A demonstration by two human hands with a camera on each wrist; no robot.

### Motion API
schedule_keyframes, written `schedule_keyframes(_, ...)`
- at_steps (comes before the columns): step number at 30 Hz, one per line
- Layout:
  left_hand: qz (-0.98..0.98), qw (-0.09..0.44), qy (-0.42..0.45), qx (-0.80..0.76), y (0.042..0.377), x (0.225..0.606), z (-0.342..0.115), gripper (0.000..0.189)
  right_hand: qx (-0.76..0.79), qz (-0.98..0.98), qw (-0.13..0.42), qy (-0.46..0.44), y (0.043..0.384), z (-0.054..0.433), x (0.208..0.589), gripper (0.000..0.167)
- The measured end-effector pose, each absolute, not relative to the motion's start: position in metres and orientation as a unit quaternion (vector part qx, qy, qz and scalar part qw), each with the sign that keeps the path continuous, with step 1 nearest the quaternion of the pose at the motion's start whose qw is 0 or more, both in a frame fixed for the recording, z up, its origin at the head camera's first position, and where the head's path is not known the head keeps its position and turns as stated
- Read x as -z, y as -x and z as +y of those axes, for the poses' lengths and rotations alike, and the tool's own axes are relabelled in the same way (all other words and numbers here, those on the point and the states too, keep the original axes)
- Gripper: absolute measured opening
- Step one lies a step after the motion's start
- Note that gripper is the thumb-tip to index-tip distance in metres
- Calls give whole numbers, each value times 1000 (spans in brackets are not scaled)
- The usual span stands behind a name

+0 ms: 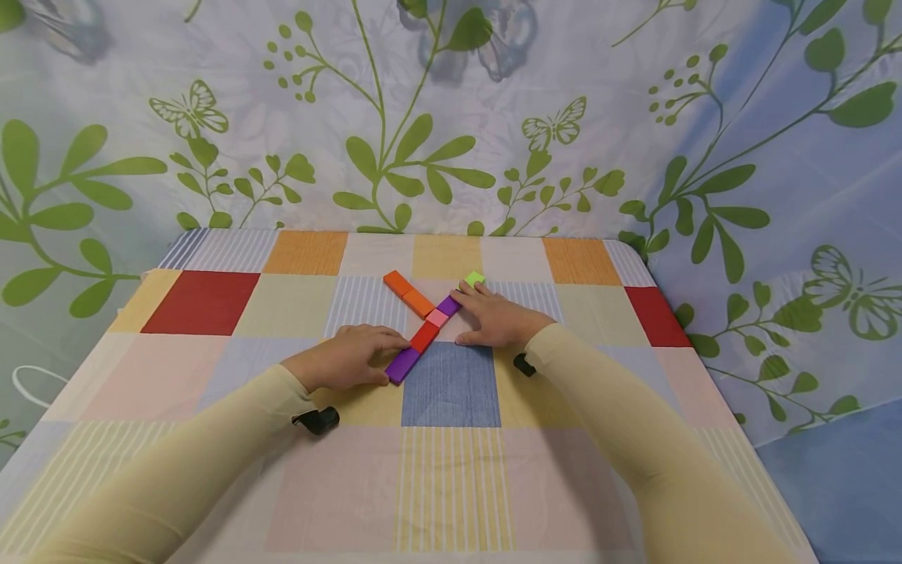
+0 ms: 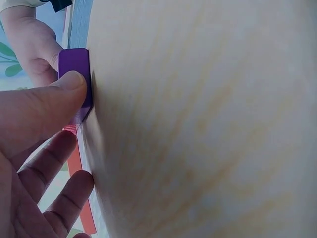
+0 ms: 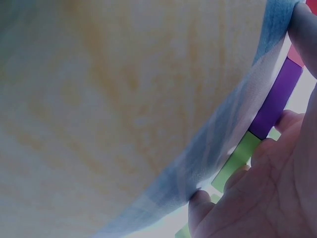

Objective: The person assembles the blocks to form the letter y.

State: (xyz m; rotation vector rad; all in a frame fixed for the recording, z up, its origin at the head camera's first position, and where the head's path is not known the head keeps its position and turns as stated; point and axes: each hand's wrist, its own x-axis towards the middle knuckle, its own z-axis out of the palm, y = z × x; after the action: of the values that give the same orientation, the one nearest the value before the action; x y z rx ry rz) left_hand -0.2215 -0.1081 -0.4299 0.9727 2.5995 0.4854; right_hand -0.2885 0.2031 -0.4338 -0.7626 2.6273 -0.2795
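Several coloured blocks lie end to end on the cloth in a slanting row: a purple block [image 1: 403,366] nearest, then a red block [image 1: 424,337], a pink block [image 1: 437,317], a second purple block [image 1: 449,305] and a lime green block [image 1: 475,278]. Two orange blocks [image 1: 409,294] branch off to the upper left. My left hand [image 1: 348,356] touches the near purple block, its thumb against the block's side in the left wrist view. With fingers spread, my right hand [image 1: 496,317] rests at the row's far end, fingertips by the green block and thumb below on the cloth.
A patchwork-patterned cloth [image 1: 338,486] covers the table. Behind it hangs a curtain [image 1: 423,102] with green leaves and butterflies. Each sleeve has a dark clip [image 1: 317,421] near the wrist. A white loop of cord [image 1: 31,384] shows at the left edge.
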Motion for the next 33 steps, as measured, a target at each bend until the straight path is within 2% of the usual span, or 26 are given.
schedule_keyframes(33, 914, 167, -339, -150, 226, 429, -111, 68, 99, 937, 195, 272, 289, 203, 434, 97)
